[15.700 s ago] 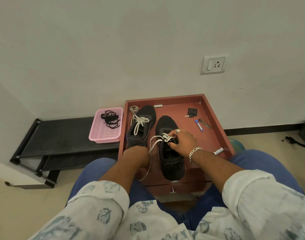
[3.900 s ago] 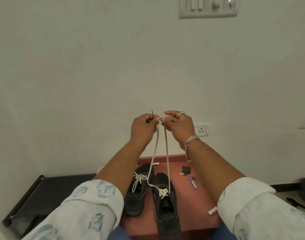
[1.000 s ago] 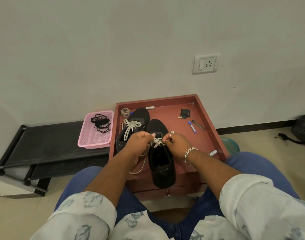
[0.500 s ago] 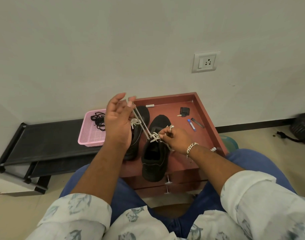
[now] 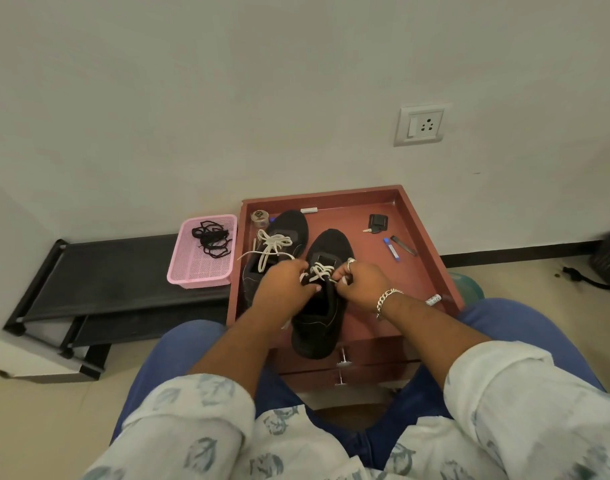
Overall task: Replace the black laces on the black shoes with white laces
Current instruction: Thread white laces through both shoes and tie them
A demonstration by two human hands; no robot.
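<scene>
Both the left hand [image 5: 285, 285] and right hand [image 5: 360, 284] pinch the flat white lace [image 5: 320, 271] over the near-right black fabric shoe [image 5: 322, 306], fingers curled narrowly on the lace.

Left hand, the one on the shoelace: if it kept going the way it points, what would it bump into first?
Probably the right hand. The left hand points across the near shoe toward it, both pinching the white lace. Only that lace lies between them, though depth is hard to judge.
</scene>
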